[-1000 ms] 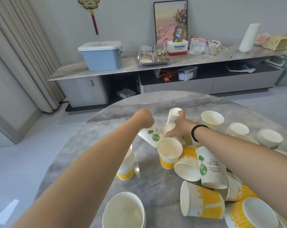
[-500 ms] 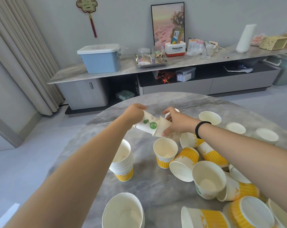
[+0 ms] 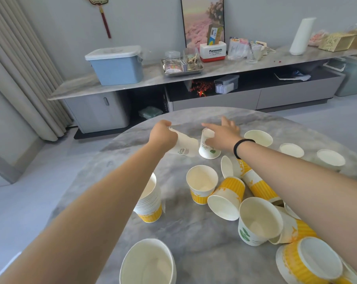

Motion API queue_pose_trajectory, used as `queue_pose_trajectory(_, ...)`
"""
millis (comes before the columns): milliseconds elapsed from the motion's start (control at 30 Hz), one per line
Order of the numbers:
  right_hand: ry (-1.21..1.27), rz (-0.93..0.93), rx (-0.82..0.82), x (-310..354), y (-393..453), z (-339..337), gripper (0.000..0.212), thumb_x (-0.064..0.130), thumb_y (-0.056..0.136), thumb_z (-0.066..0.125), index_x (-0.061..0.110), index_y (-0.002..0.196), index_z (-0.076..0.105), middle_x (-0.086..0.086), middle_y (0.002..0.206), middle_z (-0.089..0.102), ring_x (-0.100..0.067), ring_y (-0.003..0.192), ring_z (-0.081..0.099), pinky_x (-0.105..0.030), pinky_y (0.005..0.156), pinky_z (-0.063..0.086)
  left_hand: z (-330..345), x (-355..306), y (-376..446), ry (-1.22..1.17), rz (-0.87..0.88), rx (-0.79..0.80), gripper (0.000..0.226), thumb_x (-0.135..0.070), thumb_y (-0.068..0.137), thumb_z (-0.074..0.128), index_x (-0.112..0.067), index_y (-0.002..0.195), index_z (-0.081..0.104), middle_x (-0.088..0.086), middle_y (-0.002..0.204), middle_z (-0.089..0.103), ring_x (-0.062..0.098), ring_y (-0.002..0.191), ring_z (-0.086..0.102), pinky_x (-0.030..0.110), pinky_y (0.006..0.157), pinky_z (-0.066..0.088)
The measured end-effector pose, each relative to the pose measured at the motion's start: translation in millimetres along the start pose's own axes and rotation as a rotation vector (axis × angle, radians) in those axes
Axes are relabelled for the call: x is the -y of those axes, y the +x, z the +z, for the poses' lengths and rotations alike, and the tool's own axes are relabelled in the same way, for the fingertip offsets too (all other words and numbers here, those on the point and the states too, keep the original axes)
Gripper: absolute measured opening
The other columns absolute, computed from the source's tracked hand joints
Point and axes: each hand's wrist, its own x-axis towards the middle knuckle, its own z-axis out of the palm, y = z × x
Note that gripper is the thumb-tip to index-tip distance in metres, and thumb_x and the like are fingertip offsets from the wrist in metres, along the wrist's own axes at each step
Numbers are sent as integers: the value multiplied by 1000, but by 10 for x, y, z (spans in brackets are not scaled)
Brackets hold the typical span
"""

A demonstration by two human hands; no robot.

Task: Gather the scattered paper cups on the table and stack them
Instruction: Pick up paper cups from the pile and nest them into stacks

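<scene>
My left hand (image 3: 163, 134) is shut on a white paper cup (image 3: 184, 145) with a printed logo, held on its side above the far part of the round grey marble table (image 3: 185, 228). Just right of it my right hand (image 3: 222, 132), with a black band on the wrist, rests fingers spread over an upside-down white cup with a green tree print (image 3: 209, 149) that stands on the table. A stack of yellow-and-white cups (image 3: 150, 203) stands under my left forearm. Several loose yellow-and-white cups (image 3: 226, 197) lie and stand to the right.
A large white cup (image 3: 148, 263) stands at the near table edge. Upright cups (image 3: 258, 138) line the far right of the table. Beyond the table a long low cabinet (image 3: 194, 74) carries a blue lidded box (image 3: 117, 64), a tray and other items. Curtains hang at left.
My hands have parted: the left keeps the logo cup, the right has moved right onto the upside-down tree-print cup standing on the table. The view has shifted slightly.
</scene>
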Motion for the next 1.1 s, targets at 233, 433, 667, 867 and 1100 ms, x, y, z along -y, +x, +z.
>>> queue_pose_trajectory(233, 195, 13, -38, 42, 51, 143, 39, 27, 89, 54, 27, 127, 46, -15, 130, 44, -38, 102, 56, -38, 86, 46, -33, 41, 0, -98, -55, -18, 47, -6, 95, 45, -13, 141, 41, 10, 139, 45, 22, 98, 44, 28, 69, 41)
queue_pose_trajectory(433, 743, 66, -265, 80, -289, -119, 35, 24, 89, 48, 19, 124, 48, -5, 116, 49, -22, 92, 51, -27, 65, 43, -130, -80, -215, -168, -151, -90, 47, -7, 96, 37, -11, 142, 41, 11, 134, 49, 31, 115, 51, 31, 79, 45)
queue_pose_trajectory(667, 1073, 187, -220, 31, -962, -444, 24, 26, 92, 40, 18, 111, 53, -8, 111, 58, -25, 96, 60, -40, 78, 56, -305, -277, -700, -61, -114, -110, 28, -5, 96, 37, -14, 70, 44, -2, 65, 33, 18, 62, 39, 23, 55, 35)
queue_pose_trajectory(867, 1298, 83, 10, 171, -1456, -651, 11, 16, 98, 42, 13, 96, 52, -6, 92, 55, -28, 95, 58, -46, 84, 54, -424, -395, -1165, -339, -181, -1, 25, -4, 91, 44, -14, 70, 53, 7, 87, 49, 22, 81, 49, 31, 73, 44)
queue_pose_trajectory(1100, 1325, 40, 226, 419, -2000, -614, 20, 26, 100, 41, 16, 91, 56, -10, 97, 61, -27, 93, 60, -42, 85, 54, -436, -496, -1830, -405, -77, 84, 11, -21, 92, 54, -15, 85, 59, 13, 104, 56, 36, 108, 60, 49, 99, 47)
